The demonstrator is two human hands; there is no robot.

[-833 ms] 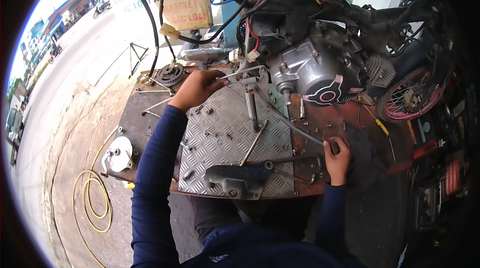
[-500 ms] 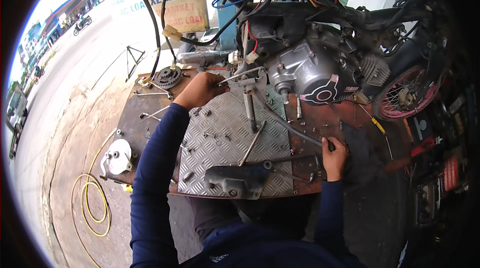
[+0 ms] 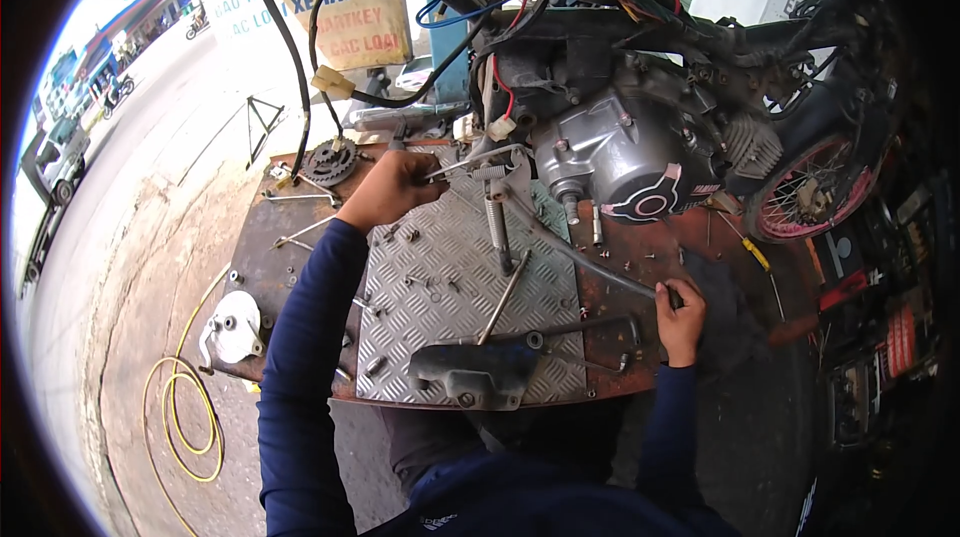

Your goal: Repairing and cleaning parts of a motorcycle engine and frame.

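Note:
My left hand (image 3: 388, 189) is closed round a thin metal rod (image 3: 463, 167), whose far end reaches a small coil spring (image 3: 489, 174) on a bracket beside the engine. A longer coil spring (image 3: 495, 222) hangs below that bracket. From the bracket a curved grey metal bar (image 3: 580, 259) slants down to the right. My right hand (image 3: 680, 322) grips the bar's dark lower end, thumb on top. The motorcycle engine (image 3: 620, 152), a grey metal casing, sits just right of the springs. How the rod's tip meets the spring is too small to tell.
A tread-patterned metal plate (image 3: 400, 262) on the bench carries small bolts and a black cover (image 3: 475, 374). A sprocket (image 3: 331, 163) and a silver brake plate (image 3: 237, 325) lie left. Cables (image 3: 275, 37) hang above. A spoked wheel (image 3: 808, 192) and yellow-handled screwdriver (image 3: 756, 254) are right.
My right hand has shifted slightly right and down with the bar's end. My left hand keeps its grip on the rod near the spring. The whole view has tilted a little.

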